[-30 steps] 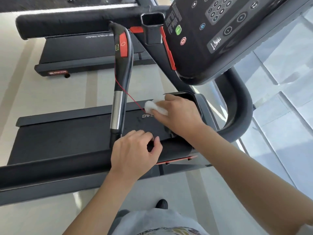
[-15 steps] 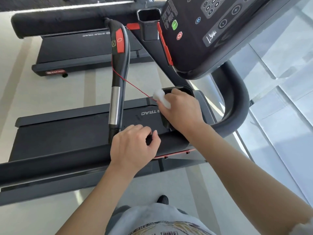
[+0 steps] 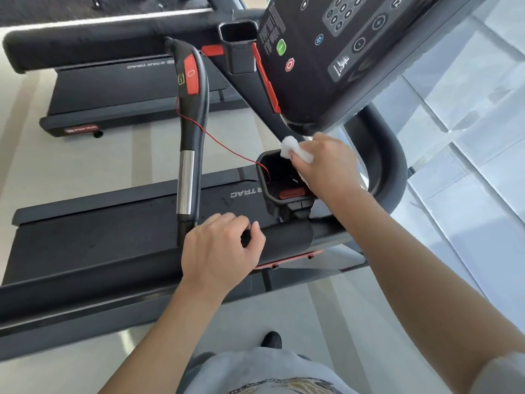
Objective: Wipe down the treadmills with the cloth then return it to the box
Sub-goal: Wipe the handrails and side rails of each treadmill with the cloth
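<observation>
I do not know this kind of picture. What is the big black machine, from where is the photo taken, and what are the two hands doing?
The camera sits on a person's head and looks down at their own arms. The black machine is a treadmill in a gym; a second treadmill stands behind it. Above is its control panel with buttons. The right hand holds a white cloth at the rim of a small cup holder under the panel. The left hand grips the padded handrail. A thin red cord runs from the upright handle into the holder.
</observation>
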